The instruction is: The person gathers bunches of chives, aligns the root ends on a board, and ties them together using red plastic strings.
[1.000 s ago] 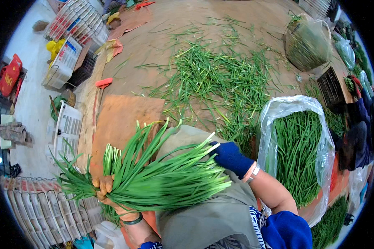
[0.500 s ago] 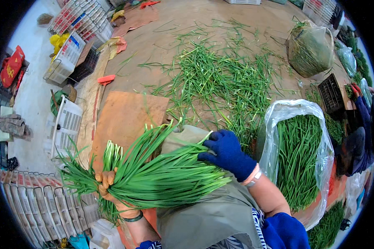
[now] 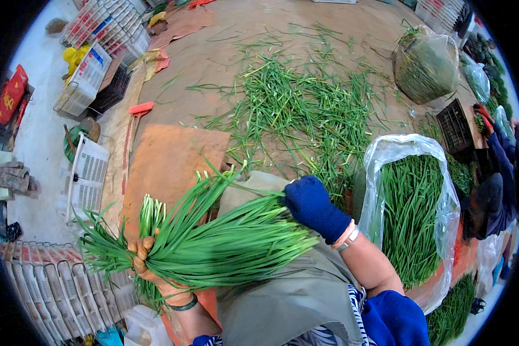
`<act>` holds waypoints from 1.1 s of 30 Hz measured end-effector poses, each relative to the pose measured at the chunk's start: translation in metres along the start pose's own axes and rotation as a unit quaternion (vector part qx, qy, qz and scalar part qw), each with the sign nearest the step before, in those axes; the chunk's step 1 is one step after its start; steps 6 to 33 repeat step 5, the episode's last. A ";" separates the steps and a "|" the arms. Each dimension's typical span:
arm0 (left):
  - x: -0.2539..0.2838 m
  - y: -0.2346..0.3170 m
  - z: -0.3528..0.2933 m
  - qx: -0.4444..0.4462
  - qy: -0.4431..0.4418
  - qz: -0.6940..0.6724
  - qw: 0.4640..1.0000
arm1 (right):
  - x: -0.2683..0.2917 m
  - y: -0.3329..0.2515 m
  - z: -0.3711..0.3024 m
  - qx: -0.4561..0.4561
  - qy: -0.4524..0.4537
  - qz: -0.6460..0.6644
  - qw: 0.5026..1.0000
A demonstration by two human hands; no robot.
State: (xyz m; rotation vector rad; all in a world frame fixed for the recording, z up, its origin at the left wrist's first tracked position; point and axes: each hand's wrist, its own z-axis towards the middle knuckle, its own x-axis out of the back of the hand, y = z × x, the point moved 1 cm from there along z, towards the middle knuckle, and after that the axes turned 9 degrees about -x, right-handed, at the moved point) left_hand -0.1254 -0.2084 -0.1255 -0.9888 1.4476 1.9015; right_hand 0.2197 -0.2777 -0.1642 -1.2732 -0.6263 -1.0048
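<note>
A large bunch of green garlic chives (image 3: 225, 245) lies sideways above my lap, over a grey apron (image 3: 271, 300). My left hand (image 3: 143, 254), in a brownish glove, is closed round the bunch near its leafy left end. A smaller cluster with pale cut ends (image 3: 151, 214) stands up beside that hand. My right hand (image 3: 314, 207), in a dark blue knitted glove, is closed at the upper right end of the bunch, pinching some of the pale stalk ends; its fingertips are partly hidden.
Loose chives (image 3: 305, 109) lie scattered on the floor ahead. At right stands a clear plastic bag (image 3: 370, 173) full of chives, with a co-worker's dark sleeve (image 3: 501, 158) beyond it. White crates (image 3: 57, 294) are stacked at lower left. An orange-brown board (image 3: 173, 153) lies before me.
My right hand's fingers, spread over the stalk ends before, have closed on them. My left hand keeps its hold on the bunch. The whole view has shifted slightly.
</note>
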 end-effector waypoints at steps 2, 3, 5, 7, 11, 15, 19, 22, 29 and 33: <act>0.005 0.000 0.001 -0.048 -0.002 0.069 0.996 | 0.002 0.027 -0.006 -0.032 0.051 -0.011 0.998; 0.005 0.001 0.001 -0.063 -0.022 0.089 0.994 | 0.003 0.047 -0.008 -0.119 0.006 -0.019 0.993; 0.002 0.000 0.001 -0.051 -0.080 0.073 0.993 | 0.010 0.072 -0.010 -0.207 -0.038 -0.031 0.977; 0.002 0.000 0.001 -0.051 -0.080 0.073 0.993 | 0.010 0.072 -0.010 -0.207 -0.038 -0.031 0.977; 0.002 0.000 0.001 -0.051 -0.080 0.073 0.993 | 0.010 0.072 -0.010 -0.207 -0.038 -0.031 0.977; 0.002 0.000 0.001 -0.051 -0.080 0.073 0.993 | 0.010 0.072 -0.010 -0.207 -0.038 -0.031 0.977; 0.002 0.000 0.001 -0.051 -0.080 0.073 0.993 | 0.010 0.072 -0.010 -0.207 -0.038 -0.031 0.977; 0.002 0.000 0.001 -0.051 -0.080 0.073 0.993 | 0.010 0.072 -0.010 -0.207 -0.038 -0.031 0.977; 0.002 0.000 0.001 -0.051 -0.080 0.073 0.993 | 0.010 0.072 -0.010 -0.207 -0.038 -0.031 0.977; 0.002 0.000 0.001 -0.051 -0.080 0.073 0.993 | 0.010 0.072 -0.010 -0.207 -0.038 -0.031 0.977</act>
